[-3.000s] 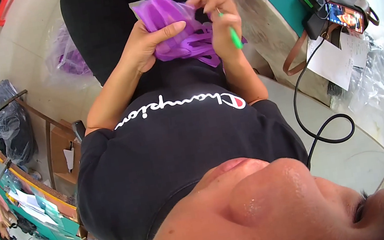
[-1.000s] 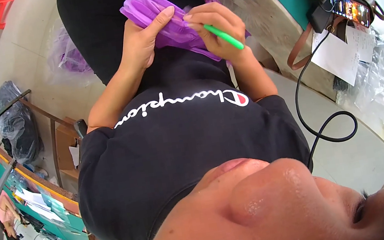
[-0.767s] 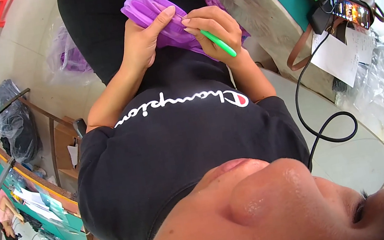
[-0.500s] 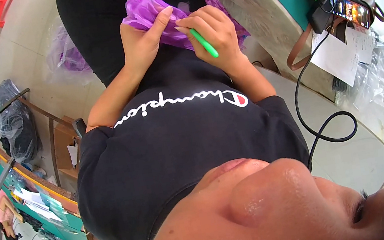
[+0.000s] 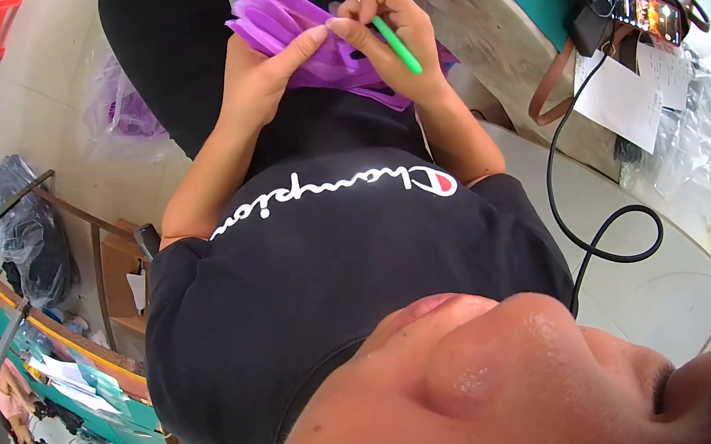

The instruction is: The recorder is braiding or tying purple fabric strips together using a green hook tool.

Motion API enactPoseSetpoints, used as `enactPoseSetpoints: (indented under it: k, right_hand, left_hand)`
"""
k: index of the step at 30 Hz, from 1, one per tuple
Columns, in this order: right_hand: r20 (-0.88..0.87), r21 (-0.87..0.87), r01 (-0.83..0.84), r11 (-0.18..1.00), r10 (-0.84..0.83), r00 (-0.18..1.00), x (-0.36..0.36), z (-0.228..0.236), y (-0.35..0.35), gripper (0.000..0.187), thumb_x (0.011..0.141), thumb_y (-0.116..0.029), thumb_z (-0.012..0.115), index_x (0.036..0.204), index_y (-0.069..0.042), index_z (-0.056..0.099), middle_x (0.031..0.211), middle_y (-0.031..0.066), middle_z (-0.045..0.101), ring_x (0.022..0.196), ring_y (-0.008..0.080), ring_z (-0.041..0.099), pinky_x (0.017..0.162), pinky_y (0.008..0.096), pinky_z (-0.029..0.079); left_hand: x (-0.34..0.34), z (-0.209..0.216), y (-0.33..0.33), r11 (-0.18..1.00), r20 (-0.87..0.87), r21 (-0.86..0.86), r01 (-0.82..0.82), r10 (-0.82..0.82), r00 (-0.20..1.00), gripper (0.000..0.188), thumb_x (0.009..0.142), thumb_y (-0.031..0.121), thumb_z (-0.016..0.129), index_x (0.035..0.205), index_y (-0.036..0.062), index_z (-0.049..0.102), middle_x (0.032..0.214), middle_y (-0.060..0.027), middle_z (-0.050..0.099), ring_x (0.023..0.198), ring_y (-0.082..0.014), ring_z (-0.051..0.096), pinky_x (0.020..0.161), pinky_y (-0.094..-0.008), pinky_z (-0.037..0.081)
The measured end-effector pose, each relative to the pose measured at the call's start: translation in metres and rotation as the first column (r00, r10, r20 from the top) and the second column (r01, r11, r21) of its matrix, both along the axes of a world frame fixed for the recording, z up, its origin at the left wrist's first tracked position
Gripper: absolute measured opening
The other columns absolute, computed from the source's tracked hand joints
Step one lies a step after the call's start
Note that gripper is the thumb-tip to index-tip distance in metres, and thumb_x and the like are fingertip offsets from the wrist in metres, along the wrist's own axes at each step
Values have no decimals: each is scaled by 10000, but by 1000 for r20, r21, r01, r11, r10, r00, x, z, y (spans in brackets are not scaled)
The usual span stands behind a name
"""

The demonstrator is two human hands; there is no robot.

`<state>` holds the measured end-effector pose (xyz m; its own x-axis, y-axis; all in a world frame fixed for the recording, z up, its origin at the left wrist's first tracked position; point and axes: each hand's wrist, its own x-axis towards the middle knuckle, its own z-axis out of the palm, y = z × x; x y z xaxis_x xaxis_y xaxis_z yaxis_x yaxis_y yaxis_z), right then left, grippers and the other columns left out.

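Purple bundle of thin, flexible pieces, held above the dark-trousered lap. By the left hand the bundle is gripped, the thumb pressed along its upper face and the other fingers largely hidden beneath. In the right hand a green-handled tool is clasped by curled fingers, its slender metal shaft pointed forward and slightly leftward; the two thumb tips are brought together at the bundle's edge, and whether a strand is pinched there cannot be told. Should the left thumb be relaxed, the layers could be fanned apart and dropped; should the tool be swung inward while the thumbs are so close, a finger could be pricked or the thin material snagged by the bare tip. Compared with the frame half a second earlier, in which the shaft was hidden, the shaft is now exposed and the handle has been shifted to the right and farther forward
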<state>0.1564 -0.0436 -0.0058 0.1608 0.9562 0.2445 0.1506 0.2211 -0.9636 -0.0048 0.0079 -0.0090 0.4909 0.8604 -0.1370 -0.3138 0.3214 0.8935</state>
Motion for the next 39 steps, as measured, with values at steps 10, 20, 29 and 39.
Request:
enactPoseSetpoints:
  k: [10,20,29,39]
  right_hand:
    - [-292,24,-152,988,152,944,13,5,-10,331,789,91,629,752,-105,365,845,104,594,737,85,476,670,210,391]
    - [-103,-11,-80,997,78,992,7,9,-11,238,881,-94,597,748,-67,402,847,85,577,735,94,476,655,225,386]
    - [418,331,-179,927,26,908,-5,10,-9,548,948,-471,412,632,-27,465,619,74,487,587,217,489,536,306,386]
    - [451,302,-169,938,16,892,-3,10,-9,519,964,-422,406,630,-29,469,627,73,496,592,217,496,536,303,391]
  left_hand:
    - [-3,-8,10,986,-172,115,118,-98,980,204,778,140,721,896,-12,651,774,-51,665,708,-109,627,653,-256,500]
    - [-7,-2,5,974,68,-182,137,-127,990,249,819,161,711,996,25,600,900,-52,647,845,-132,625,770,-276,495]
    - [-5,-2,0,980,109,-178,85,-67,992,154,858,136,668,959,36,607,863,-35,646,796,-103,619,721,-251,492]
    - [-4,-2,-1,990,51,-126,56,-50,997,140,865,148,661,926,33,609,829,-27,644,761,-92,612,700,-239,490]
